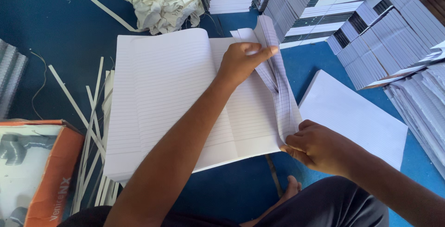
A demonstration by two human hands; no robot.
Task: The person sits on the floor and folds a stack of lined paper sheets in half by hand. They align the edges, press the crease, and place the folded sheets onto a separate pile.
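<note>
The orange box [41, 171] and the paper stacks [398, 41] run off the picture's edges.

Matt ruled paper sheets [171, 97] – crumpled paper wad [162, 2] – on blue cloth floor [55, 28].

a blue floor [55, 28] in daylight, with stacked notebooks [371, 37], crumpled paper [160, 0] and an orange box [41, 171].
</note>
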